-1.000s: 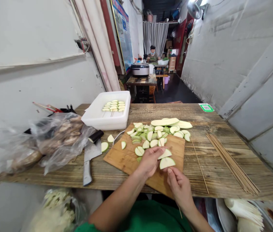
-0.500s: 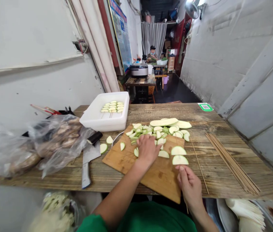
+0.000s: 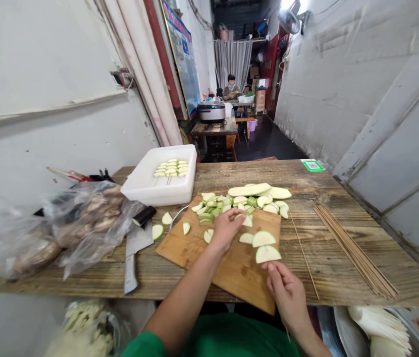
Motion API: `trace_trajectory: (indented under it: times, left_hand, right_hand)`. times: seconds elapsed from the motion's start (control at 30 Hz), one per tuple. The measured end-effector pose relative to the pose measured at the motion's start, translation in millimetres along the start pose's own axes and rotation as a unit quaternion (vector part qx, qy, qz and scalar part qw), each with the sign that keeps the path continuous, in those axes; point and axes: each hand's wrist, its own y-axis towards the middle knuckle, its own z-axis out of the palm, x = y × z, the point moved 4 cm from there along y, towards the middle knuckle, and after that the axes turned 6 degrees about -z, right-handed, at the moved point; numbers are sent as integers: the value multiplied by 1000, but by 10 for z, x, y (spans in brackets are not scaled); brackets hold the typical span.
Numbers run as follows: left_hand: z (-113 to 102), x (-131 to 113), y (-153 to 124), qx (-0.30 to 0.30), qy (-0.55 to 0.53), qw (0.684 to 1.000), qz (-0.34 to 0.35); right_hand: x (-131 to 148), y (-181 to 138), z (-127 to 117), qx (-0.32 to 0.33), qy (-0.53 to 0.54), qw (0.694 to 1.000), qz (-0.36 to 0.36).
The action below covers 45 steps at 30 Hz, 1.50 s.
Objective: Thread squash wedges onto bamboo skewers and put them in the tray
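My right hand [image 3: 287,292] pinches a thin wooden skewer [image 3: 288,334], its lower end showing under the fist. Two half-round, green-rimmed pale vegetable slices [image 3: 268,254] are threaded on it, just beyond the fingertips. Over the cutting board [image 3: 244,277], my left hand [image 3: 227,229] has its thumb and fingers closed on another such slice [image 3: 247,221]. A heap of cut pieces [image 3: 209,208] covers the board's far side, with long peeled lengths [image 3: 250,190] behind. One loose slice [image 3: 245,238] lies between my hands.
A bundle of skewers [image 3: 354,250] and one single skewer [image 3: 302,248] lie on the right. To the left are a cleaver [image 3: 131,270], a dark vegetable end [image 3: 144,216] and plastic bags [image 3: 90,213]. A white tub [image 3: 153,193] holds skewered slices. A person [image 3: 231,88] sits far back.
My left hand has risen slightly from the pile and now pinches a slice. My right hand has shifted a little left and down, with the two-slice skewer tilted left.
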Motion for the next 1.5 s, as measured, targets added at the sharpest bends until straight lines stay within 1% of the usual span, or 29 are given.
trace_trajectory:
  times: [0.03,0.1,0.17,0.23,0.3,0.53,0.8,1.0,1.23,1.5]
  left_hand:
    - [-27,17,25,19,-74,995,-57]
    - [-77,27,44,37,-189,971,-145]
    - [-119,8,31,37,-255,949,-180]
    - [-134,-19,-2,42,-281,940,-190]
    - [-136,-54,-37,43,-285,939,-185]
    - [-142,-161,-82,11,-278,948,-154]
    - [-132,-149,-103,13,-278,950,-138]
    - [-105,-126,-112,13,-279,951,-136]
    - [-110,-91,-124,6,-287,946,-149]
    - [-68,-122,-169,13,-288,945,-156]
  right_hand:
    - [9,-33,37,14,2,1000,4]
    - [11,-96,121,47,7,999,8]
    - [-4,-144,196,74,6,997,5]
    - [-23,-168,245,89,-2,996,-3]
    - [-34,-173,265,94,-11,995,-6]
    - [-24,-169,260,95,-11,995,3]
    - [-53,-168,263,89,-3,996,9]
    - [-25,-169,252,83,-7,997,4]
    - [17,-164,249,81,-28,996,-15]
    - [-36,-159,251,74,-34,997,-16]
